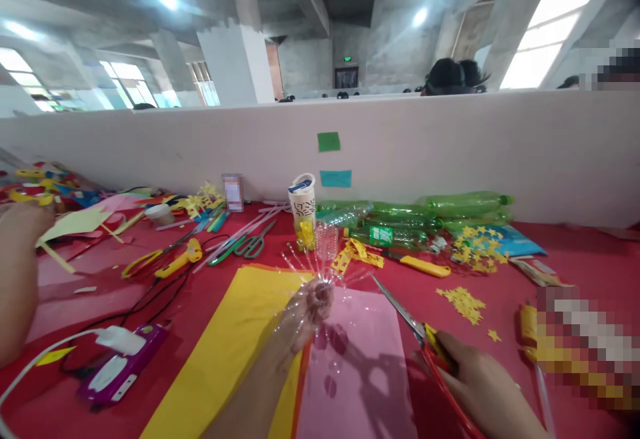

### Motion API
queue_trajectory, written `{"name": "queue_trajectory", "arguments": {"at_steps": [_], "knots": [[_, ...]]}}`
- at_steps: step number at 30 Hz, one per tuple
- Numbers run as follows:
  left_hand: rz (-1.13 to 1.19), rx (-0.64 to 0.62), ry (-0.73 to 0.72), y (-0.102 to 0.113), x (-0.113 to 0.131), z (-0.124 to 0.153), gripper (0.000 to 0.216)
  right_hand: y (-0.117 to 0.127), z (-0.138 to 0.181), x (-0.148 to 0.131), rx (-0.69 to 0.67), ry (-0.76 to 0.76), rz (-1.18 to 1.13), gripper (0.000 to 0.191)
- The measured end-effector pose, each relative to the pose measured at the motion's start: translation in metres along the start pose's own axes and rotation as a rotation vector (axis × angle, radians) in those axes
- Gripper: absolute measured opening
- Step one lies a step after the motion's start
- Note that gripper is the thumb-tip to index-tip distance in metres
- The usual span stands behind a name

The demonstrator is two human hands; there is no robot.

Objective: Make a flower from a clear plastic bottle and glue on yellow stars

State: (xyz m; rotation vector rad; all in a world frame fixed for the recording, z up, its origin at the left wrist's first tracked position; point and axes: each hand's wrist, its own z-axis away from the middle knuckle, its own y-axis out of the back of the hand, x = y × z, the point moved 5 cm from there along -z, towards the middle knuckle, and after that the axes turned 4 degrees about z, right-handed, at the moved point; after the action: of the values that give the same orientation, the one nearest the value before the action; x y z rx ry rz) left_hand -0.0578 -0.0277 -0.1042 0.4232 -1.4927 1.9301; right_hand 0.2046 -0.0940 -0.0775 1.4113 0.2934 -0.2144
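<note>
Clear cut plastic bottle [313, 272] over left hand [313, 309], scissors [420, 335] in right hand [467, 375].

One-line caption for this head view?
Left hand inside a clear cut plastic bottle piece, right hand holding red-handled scissors over pink paper.

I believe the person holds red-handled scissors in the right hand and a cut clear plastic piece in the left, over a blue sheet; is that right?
Not quite: the sheet under the hands is pink, not blue, as the head view shows. The rest stands: the right hand holds red-handled scissors, and the left hand holds a cut clear plastic piece.
</note>
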Motion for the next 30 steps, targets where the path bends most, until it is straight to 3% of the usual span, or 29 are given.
{"name": "queue_trajectory", "arguments": {"at_steps": [7, 15, 19, 23, 30], "knots": [[0.051, -0.018, -0.045, -0.004, 0.004, 0.003, 0.008, 0.011, -0.003, 0.003, 0.122, 0.101, -0.128, 0.031], [0.070, -0.037, -0.050, -0.005, 0.007, 0.005, 0.016, 0.011, -0.013, 0.022, 0.153, -0.024, 0.019, 0.028], [0.084, -0.058, -0.077, -0.009, 0.009, 0.007, 0.018, 0.016, -0.003, 0.007, 0.181, 0.067, -0.085, 0.030], [0.067, -0.022, -0.085, -0.005, 0.007, 0.005, 0.014, 0.018, 0.012, -0.022, 0.080, 0.233, -0.120, 0.025], [0.001, 0.037, -0.065, 0.000, 0.003, 0.000, 0.008, 0.009, 0.019, -0.036, -0.063, 0.264, -0.075, 0.027]]}}
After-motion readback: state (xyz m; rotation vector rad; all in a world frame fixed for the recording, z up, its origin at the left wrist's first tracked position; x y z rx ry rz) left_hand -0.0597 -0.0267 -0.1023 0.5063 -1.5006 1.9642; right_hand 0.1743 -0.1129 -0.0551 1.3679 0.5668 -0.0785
